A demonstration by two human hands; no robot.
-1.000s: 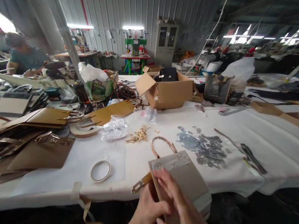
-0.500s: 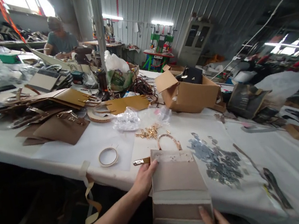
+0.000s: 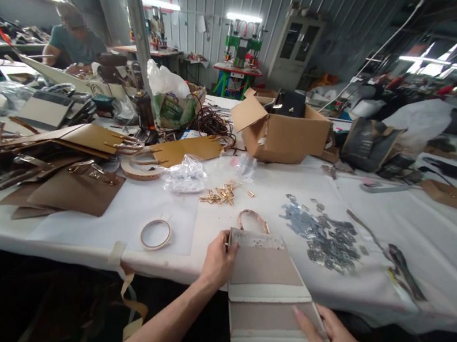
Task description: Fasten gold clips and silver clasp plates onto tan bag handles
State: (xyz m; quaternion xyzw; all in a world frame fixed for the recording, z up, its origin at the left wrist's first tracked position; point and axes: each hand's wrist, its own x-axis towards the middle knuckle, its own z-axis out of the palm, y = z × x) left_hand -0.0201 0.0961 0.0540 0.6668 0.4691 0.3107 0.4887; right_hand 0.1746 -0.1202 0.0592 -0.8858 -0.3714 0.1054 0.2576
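Both hands hold a long beige-grey handbag panel (image 3: 262, 267) crossed by pale strips, over the table's front edge. My left hand (image 3: 220, 258) is closed on its upper left corner. Lower down, my right hand (image 3: 331, 336) grips the right edge with the thumb on top. A curved, shiny handle (image 3: 251, 214) stands out beyond the panel's top end. Small gold metal fittings (image 3: 221, 195) lie in a heap behind it. To the right spreads a pile of flat grey metal plates (image 3: 325, 236). A tape roll (image 3: 155, 234) lies to the left.
Brown bag pieces (image 3: 76, 190) are stacked on the left. A cardboard box (image 3: 287, 132) and crumpled clear plastic (image 3: 185, 173) sit further back. A dark-handled tool (image 3: 407, 272) lies at right. Another person (image 3: 78, 41) sits far left.
The panel's lower part has opened out downward and looks longer. My left hand has shifted its hold at the corner, and the gold-brown tab beside it is now mostly hidden. The view has shifted slightly.
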